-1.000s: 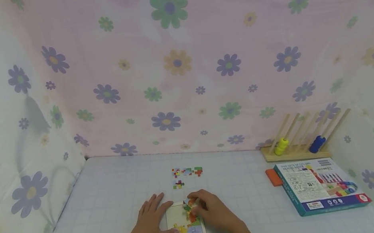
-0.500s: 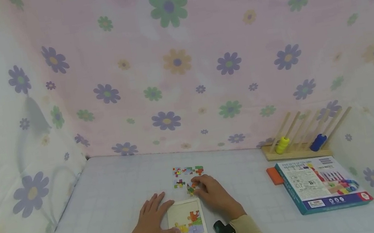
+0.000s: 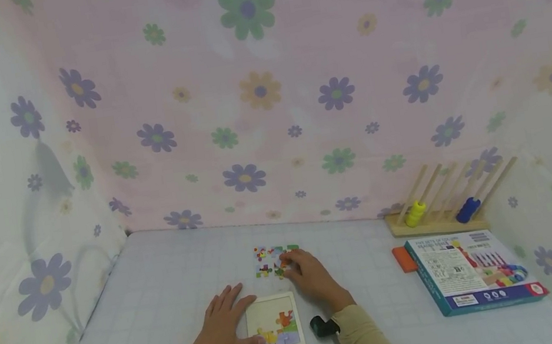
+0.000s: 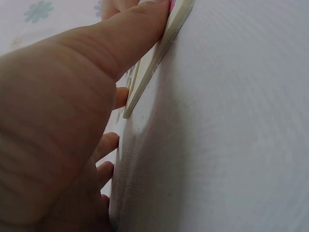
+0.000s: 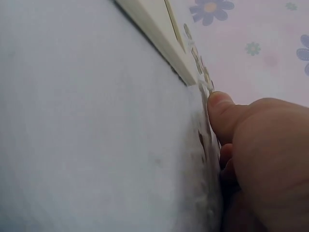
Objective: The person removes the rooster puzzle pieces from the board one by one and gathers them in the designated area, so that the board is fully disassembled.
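A square jigsaw tray (image 3: 265,313) lies on the table, with a few joined pieces (image 3: 279,334) along its bottom and right side. My left hand (image 3: 221,332) is spread flat at the tray's left side, its thumb resting over the lower left pieces; in the left wrist view the thumb crosses the tray's edge (image 4: 153,67). Beyond the tray my right hand (image 3: 315,278) pinches a jigsaw piece (image 3: 279,271) with thumb and fingers, down among several loose pieces (image 3: 261,254). The fingers partly hide that piece and its neighbours.
At the back right stands a wooden bead rack (image 3: 436,225) with yellow beads (image 3: 415,213) and blue beads (image 3: 468,210). In front of it lie a boxed bead set (image 3: 475,273) and an orange block (image 3: 404,260). Flowered cloth (image 3: 288,75) walls the table at the back and sides.
My right hand has carried the jigsaw piece from the upper right of the tray away to the loose pieces beyond it, setting it beside them. The left hand has stayed in place.
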Demonstrator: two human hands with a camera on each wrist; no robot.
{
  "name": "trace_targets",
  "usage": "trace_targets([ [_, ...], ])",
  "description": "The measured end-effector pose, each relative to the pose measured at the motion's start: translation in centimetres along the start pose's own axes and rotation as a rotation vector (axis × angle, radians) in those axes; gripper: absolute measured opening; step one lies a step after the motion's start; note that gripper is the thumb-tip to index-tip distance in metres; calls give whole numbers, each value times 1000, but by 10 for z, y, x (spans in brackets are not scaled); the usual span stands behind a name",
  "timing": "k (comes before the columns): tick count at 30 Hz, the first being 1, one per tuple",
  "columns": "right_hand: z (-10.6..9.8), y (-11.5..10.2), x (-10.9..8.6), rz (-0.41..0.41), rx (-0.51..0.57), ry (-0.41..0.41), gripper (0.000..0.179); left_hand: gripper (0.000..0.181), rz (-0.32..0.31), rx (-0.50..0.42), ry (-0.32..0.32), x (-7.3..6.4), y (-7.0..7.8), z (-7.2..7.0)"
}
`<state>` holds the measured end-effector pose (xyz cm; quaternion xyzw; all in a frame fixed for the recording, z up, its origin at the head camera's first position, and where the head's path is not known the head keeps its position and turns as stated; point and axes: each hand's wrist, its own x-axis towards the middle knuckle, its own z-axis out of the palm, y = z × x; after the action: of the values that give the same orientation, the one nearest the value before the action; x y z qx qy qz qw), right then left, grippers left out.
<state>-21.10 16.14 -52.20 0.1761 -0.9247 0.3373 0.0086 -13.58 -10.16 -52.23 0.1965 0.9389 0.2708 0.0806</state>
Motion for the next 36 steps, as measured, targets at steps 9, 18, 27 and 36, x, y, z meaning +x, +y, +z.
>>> trace_targets([
  [9, 2, -2, -1, -17, -30, 42, 35, 87, -7, -10, -3, 0, 0, 2],
  [18, 13, -2, -2, 3, -2, 9, 38, 89, -26, 5, -9, -7, -7, 5],
  [27, 9, 1, -2, 8, -9, 41, 37, 88, 8, -26, 6, -5, -1, 1],
  [36, 7, 3, -1, 2, -11, 55, 38, 87, 1, -22, 4, -2, 0, 1],
])
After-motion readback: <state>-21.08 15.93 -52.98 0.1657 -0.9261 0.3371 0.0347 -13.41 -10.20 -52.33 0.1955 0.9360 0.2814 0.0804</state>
